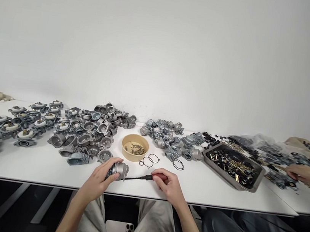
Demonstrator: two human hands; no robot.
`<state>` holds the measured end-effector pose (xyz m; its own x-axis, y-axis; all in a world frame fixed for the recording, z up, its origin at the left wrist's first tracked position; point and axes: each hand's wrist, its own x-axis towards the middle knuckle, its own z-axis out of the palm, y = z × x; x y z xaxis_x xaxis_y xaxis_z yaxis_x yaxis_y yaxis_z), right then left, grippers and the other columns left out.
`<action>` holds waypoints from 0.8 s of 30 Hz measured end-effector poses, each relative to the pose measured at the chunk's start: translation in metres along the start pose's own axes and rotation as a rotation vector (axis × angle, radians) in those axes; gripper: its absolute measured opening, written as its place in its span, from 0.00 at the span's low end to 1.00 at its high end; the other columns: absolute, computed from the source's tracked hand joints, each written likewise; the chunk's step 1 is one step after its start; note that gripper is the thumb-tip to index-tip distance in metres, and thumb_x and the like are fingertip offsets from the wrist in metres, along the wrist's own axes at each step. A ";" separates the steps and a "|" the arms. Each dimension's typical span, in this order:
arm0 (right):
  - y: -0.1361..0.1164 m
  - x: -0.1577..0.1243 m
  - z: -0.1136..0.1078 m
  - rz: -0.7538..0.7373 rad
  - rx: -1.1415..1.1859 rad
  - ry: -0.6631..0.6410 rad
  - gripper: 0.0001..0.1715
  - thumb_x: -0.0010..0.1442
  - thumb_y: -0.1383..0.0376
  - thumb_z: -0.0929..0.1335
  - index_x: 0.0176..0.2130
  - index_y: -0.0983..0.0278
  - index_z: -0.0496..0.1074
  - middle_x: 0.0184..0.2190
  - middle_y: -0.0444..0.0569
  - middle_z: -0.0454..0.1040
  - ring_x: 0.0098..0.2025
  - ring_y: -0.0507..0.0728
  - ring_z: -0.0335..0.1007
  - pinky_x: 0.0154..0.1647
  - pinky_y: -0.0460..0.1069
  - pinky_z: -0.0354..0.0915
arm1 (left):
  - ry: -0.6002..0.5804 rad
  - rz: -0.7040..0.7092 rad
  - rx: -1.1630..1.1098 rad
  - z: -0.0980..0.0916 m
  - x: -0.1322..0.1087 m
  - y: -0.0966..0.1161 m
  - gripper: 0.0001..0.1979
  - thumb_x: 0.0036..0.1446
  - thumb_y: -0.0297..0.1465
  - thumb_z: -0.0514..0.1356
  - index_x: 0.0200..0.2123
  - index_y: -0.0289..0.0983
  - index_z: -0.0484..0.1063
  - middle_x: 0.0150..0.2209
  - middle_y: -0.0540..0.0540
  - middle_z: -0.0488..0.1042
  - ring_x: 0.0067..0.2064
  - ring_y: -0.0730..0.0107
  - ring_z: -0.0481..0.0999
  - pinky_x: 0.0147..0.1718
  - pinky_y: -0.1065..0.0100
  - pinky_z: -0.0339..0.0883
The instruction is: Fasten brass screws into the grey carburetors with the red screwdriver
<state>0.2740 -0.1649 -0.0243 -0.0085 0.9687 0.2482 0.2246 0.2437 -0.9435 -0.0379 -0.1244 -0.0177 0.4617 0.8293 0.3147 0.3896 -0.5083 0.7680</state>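
My left hand (102,177) is wrapped round a grey metal carburetor (119,169) near the table's front edge. In my right hand (168,185) is a screwdriver (148,177) with a red and black handle, pointing left. Its dark shaft reaches the lower right side of the carburetor; whether the tip sits in a screw I cannot tell. Just behind them stands a round tan tub (135,147) with small screws in the bottom. Several thin black rubber rings (154,158) lie to the right of the tub.
Open metal bowls (85,139) are heaped at left, beside carburetor bodies with white floats (25,134). More carburetors (166,133) lie behind the rings. At right, a metal tray (229,180) holds black and brass parts. A co-worker's hand (304,173) works at the far right.
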 end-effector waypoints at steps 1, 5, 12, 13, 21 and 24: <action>0.000 0.000 0.001 0.004 -0.002 0.005 0.20 0.62 0.50 0.73 0.38 0.65 0.80 0.23 0.45 0.71 0.22 0.51 0.62 0.24 0.47 0.59 | -0.003 -0.001 -0.002 0.000 0.000 0.000 0.21 0.72 0.40 0.55 0.65 0.45 0.66 0.67 0.41 0.69 0.68 0.48 0.66 0.67 0.51 0.58; -0.001 0.000 0.003 0.013 0.004 -0.001 0.22 0.62 0.48 0.72 0.37 0.65 0.79 0.23 0.44 0.70 0.20 0.51 0.62 0.23 0.47 0.59 | 0.011 -0.002 -0.007 0.001 -0.001 -0.003 0.22 0.71 0.40 0.56 0.65 0.46 0.67 0.67 0.41 0.70 0.68 0.47 0.66 0.66 0.51 0.59; -0.013 0.009 0.003 -0.063 0.032 0.041 0.24 0.60 0.46 0.74 0.42 0.62 0.72 0.25 0.44 0.72 0.24 0.54 0.68 0.27 0.50 0.68 | 0.098 -0.150 -0.328 0.001 0.005 -0.001 0.22 0.64 0.45 0.64 0.60 0.48 0.75 0.65 0.45 0.72 0.68 0.44 0.63 0.69 0.48 0.52; -0.021 0.016 0.001 -0.101 0.011 0.062 0.25 0.61 0.45 0.73 0.43 0.61 0.71 0.25 0.44 0.72 0.24 0.54 0.69 0.27 0.50 0.68 | 0.124 -0.168 -0.383 0.002 0.007 0.002 0.22 0.64 0.46 0.64 0.59 0.48 0.76 0.64 0.45 0.72 0.67 0.44 0.64 0.68 0.48 0.54; -0.127 0.089 -0.024 -0.260 -0.281 0.069 0.21 0.70 0.50 0.68 0.31 0.61 0.68 0.21 0.44 0.73 0.22 0.51 0.62 0.23 0.47 0.57 | 0.250 -0.246 -0.930 0.053 0.033 0.032 0.32 0.61 0.53 0.64 0.61 0.39 0.73 0.35 0.47 0.73 0.26 0.75 0.66 0.20 0.74 0.57; -0.151 0.104 -0.031 -0.323 -0.343 -0.167 0.14 0.71 0.53 0.67 0.39 0.60 0.69 0.25 0.43 0.75 0.24 0.51 0.64 0.26 0.46 0.59 | 0.255 -0.304 -1.095 0.068 0.038 0.038 0.34 0.56 0.53 0.68 0.58 0.38 0.74 0.35 0.48 0.72 0.25 0.77 0.65 0.18 0.76 0.53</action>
<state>0.2695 -0.1028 0.1507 -0.2801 0.8477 0.4506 0.4918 0.5298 -0.6910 0.0484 -0.1280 -0.0140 0.2452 0.9686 0.0418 -0.4973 0.0886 0.8630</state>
